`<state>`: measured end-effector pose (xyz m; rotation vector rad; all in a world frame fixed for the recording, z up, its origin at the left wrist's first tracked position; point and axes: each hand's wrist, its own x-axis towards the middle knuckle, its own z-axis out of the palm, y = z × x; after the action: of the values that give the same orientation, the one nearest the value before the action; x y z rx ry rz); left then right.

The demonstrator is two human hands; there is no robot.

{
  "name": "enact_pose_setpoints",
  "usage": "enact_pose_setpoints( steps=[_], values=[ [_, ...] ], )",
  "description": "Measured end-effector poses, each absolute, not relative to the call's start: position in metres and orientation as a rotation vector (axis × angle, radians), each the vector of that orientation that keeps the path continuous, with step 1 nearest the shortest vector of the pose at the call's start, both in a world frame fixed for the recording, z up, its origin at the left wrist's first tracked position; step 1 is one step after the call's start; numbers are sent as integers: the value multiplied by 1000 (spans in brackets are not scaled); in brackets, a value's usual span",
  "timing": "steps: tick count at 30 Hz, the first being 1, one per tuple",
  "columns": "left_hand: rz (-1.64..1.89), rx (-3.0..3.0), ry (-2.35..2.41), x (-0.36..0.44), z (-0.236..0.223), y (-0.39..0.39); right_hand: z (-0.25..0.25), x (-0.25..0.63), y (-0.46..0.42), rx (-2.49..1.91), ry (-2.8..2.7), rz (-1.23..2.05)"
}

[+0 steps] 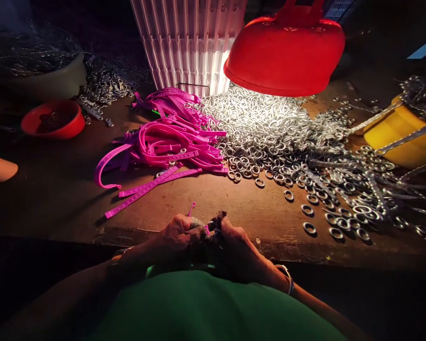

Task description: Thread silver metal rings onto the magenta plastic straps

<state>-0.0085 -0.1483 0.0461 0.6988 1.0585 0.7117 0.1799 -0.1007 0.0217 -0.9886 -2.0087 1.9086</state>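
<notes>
Here's the thin bright-pink, plastic-looking strip (193,206), a slim end poking up, pinched by the left hand (179,232) at the brown wooden table's (255,201) near edge; the right hand (237,239) curls just beside, its exact grip impossible to tell. Beyond, flat embossed magenta straps (177,142) tangle beside glinting silver metal rings (270,128).

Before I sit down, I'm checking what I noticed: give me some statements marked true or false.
1. The red lamp shines on the metal rings. True.
2. The pink straps lie right of the metal rings. False: they lie left.
3. The left hand and right hand are far apart. False: they are close together.
4. A pink piece shows between the hands. True.
5. The yellow container stands on the left. False: on the right.
</notes>
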Motion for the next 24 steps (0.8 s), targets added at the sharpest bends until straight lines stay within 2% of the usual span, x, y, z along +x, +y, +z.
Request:
enact_pose_setpoints(
  steps=[7,14,19,22,24],
  values=[
    [756,643,1131,-1,39,-146,28,177,-89,-774,-2342,1714],
    [741,562,1054,2,39,-139,33,166,-71,-678,-2537,1826],
    [707,511,997,-4,44,-121,35,166,-56,-698,-2835,1450],
    [546,759,1060,-26,38,-109,24,175,-46,-638,-2931,1264],
    [480,942,1264,-46,32,-107,14,186,-38,-663,-2936,1140]
  ],
)
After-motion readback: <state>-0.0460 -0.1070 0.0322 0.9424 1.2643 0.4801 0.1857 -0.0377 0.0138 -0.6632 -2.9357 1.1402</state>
